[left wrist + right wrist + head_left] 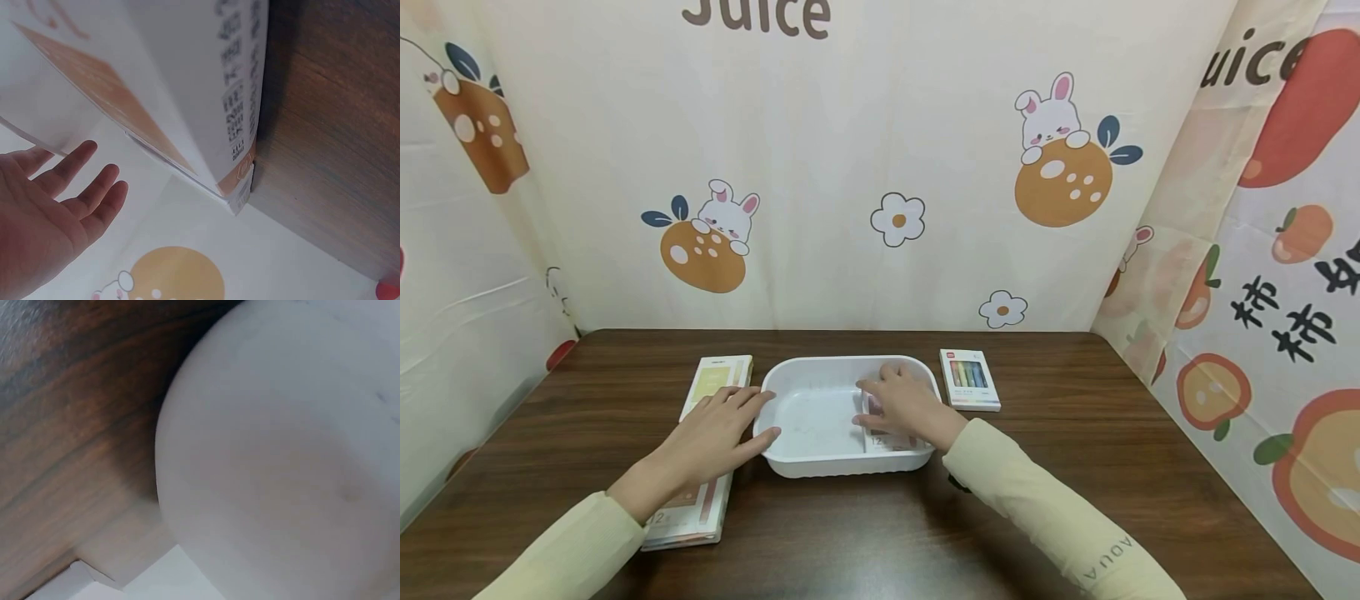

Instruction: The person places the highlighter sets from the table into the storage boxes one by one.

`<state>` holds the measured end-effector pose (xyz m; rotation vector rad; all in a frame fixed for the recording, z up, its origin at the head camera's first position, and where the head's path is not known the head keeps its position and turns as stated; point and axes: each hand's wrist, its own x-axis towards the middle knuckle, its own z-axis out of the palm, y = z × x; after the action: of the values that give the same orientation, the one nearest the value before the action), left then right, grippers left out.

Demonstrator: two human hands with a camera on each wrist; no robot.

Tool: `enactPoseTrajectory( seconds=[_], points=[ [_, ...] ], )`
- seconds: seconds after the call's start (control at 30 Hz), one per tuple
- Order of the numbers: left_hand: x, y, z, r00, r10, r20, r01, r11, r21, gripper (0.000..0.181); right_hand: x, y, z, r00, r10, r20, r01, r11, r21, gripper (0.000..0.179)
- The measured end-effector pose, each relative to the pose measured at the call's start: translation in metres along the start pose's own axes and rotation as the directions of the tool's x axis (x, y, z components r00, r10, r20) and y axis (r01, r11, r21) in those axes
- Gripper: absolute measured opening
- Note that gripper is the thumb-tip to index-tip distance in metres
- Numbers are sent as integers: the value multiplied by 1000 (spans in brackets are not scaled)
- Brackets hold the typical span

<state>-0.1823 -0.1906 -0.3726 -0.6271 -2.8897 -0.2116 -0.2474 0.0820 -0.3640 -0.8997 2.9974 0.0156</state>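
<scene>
A white plastic basin sits in the middle of the table. My left hand rests at its left rim, fingers loosely extended and parted; the left wrist view shows the same hand with nothing in its grasp. Inside the basin, my right hand holds a flat white box marked "12" against the right side, fingers and thumb spread over its edges. The hand covers much of this box. In the right wrist view the basin's outer wall fills most of the picture, and the fingers are hidden.
Left of the basin, under my left forearm, lie white boxes, a near one and a far one with a yellow panel. A small box with coloured sticks pictured on it lies to the right. Printed curtain hangs behind the table.
</scene>
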Motion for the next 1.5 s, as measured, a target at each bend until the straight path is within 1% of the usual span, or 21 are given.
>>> enactPoseTrajectory(
  seconds=[0.13, 0.23, 0.47, 0.6, 0.73, 0.87, 1.17, 1.33, 1.5],
  points=[
    [0, 0, 0, 1000, -3, -1, 3, 1000, 0, 61, -2, 1, -5, 999, -24, -46, 22, 999, -39, 57],
    [0, 0, 0, 1000, -2, -4, 2, 1000, 1, 61, -4, 2, -9, 998, -16, -64, 13, 999, -51, 57],
    [0, 0, 0, 1000, -10, 4, 10, 1000, -4, 62, -7, 7, -18, 997, 52, -56, -52, 999, 10, 56],
    [0, 0, 0, 1000, -8, 4, 8, 1000, -5, 61, -11, 13, -22, 994, 64, -85, -61, 998, 35, 55],
    [0, 0, 0, 1000, -10, 7, 10, 1000, -10, 60, -13, 21, -26, 990, 70, -125, -65, 997, 44, 53],
    [0, 1, 0, 1000, -12, 6, 12, 1000, -12, 61, -16, 30, -28, 986, 76, -151, -73, 997, 26, 51],
    [0, 1, 0, 1000, -10, 10, 10, 1000, -10, 63, -24, 54, -32, 977, 133, -166, -128, 991, 42, 49],
    [0, 0, 1, 1000, -8, 7, 8, 1000, -9, 63, -28, 67, -31, 972, 159, -175, -148, 986, 74, 49],
    [0, 0, 1, 1000, -12, 10, 12, 1000, -9, 63, -31, 80, -27, 962, 186, -199, -177, 982, 63, 49]
  ],
)
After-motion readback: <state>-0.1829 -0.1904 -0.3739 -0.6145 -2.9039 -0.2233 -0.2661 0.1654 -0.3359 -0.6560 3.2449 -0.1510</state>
